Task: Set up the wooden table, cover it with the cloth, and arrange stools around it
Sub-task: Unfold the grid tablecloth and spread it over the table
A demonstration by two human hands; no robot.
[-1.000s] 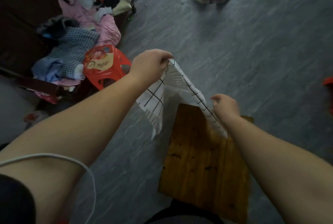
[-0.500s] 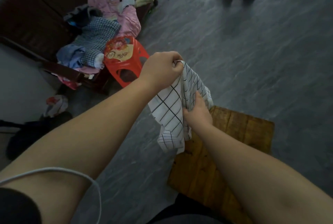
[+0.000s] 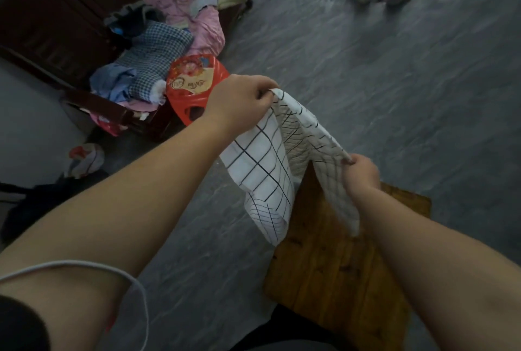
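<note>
Head view: checked cloth (image 3: pixel 262 164) held up over wooden bench (image 3: pixel 338 271), left hand (image 3: pixel 239 99) and right hand (image 3: pixel 362 171) pinching its top edge. Spread corners wide, then lower flat, centred.

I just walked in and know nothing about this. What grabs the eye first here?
First, the white checked cloth in mid-frame, stretched between the left hand and the right hand, each gripping an edge. Under it stands the wooden table, its top bare. Left of it sits a red plastic stool beside a heap of clothes.
</note>
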